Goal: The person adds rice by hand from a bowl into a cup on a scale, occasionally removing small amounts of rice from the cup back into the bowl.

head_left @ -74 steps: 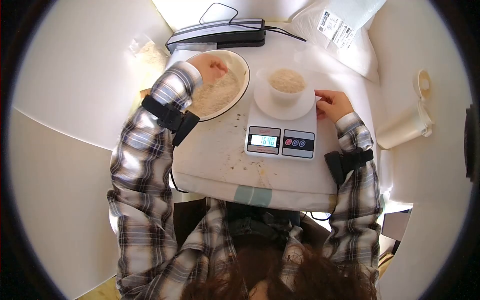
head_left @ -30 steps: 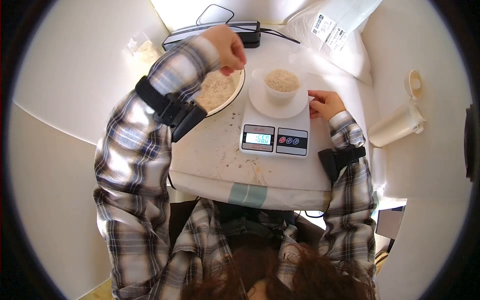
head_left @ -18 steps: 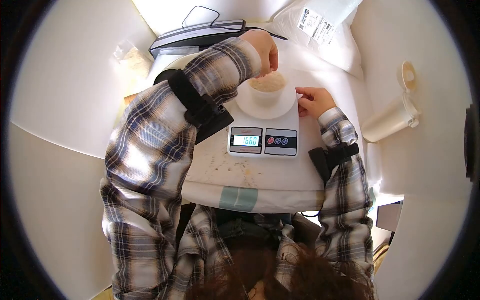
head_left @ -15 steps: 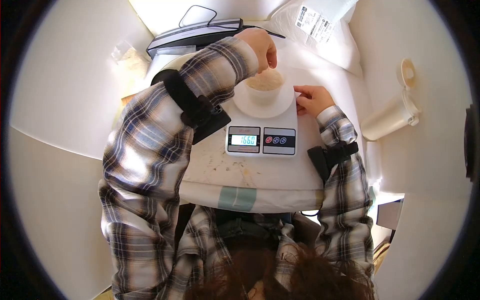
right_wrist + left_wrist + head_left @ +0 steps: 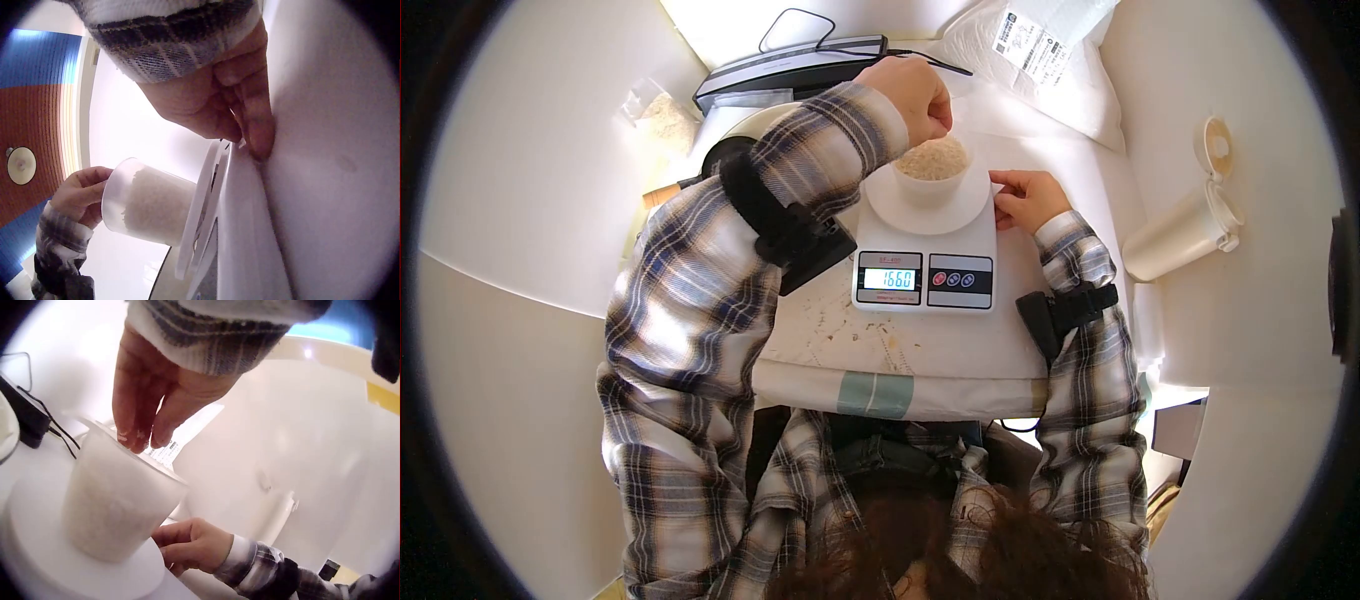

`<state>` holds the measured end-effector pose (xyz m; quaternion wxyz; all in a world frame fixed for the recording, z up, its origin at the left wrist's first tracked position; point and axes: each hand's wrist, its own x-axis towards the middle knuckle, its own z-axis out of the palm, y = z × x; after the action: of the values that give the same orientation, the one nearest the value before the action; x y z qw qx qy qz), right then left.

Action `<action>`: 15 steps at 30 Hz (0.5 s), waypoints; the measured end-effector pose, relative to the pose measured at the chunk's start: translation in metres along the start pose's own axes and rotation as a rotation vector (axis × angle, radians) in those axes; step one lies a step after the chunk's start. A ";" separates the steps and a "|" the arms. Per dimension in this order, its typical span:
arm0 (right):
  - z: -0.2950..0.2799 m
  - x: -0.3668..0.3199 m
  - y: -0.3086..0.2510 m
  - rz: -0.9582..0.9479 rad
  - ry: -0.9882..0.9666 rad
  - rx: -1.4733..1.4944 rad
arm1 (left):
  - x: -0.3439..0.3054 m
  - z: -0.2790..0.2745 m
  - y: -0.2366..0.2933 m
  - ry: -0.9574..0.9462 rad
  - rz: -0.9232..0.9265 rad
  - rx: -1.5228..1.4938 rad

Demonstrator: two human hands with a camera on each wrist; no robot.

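"So, what does the head view give?"

"The left hand (image 5: 912,97) hangs over the cup (image 5: 928,188) of grain (image 5: 933,157), which stands upright on the scale (image 5: 925,243); the step looks like topping up by weight."

"And the left wrist?"

"Fingertips drawn together, apparently pinching a few loose grains (image 5: 140,434); next probably calls for a sparing release."

"Right wrist?"

"The right hand (image 5: 209,103) touches the scale's edge; whether it pinches there, I cannot tell."

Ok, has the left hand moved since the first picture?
Yes. Against the scale, the left hand has gone rightward, from the bowl to over the cup.
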<state>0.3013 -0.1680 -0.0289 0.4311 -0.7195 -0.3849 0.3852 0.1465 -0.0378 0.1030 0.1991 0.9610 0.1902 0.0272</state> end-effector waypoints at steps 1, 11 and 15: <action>0.000 0.000 0.000 0.001 0.000 -0.001 | -0.001 0.000 0.000 -0.012 -0.009 -0.028; 0.000 -0.001 -0.002 0.004 -0.008 0.008 | 0.001 0.002 -0.007 -0.033 -0.145 -0.192; -0.001 0.000 -0.001 -0.018 -0.016 -0.004 | -0.002 0.003 -0.004 0.029 -0.047 -0.097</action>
<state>0.3015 -0.1683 -0.0278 0.4300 -0.7137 -0.3956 0.3864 0.1439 -0.0362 0.0982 0.2434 0.9449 0.2139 0.0458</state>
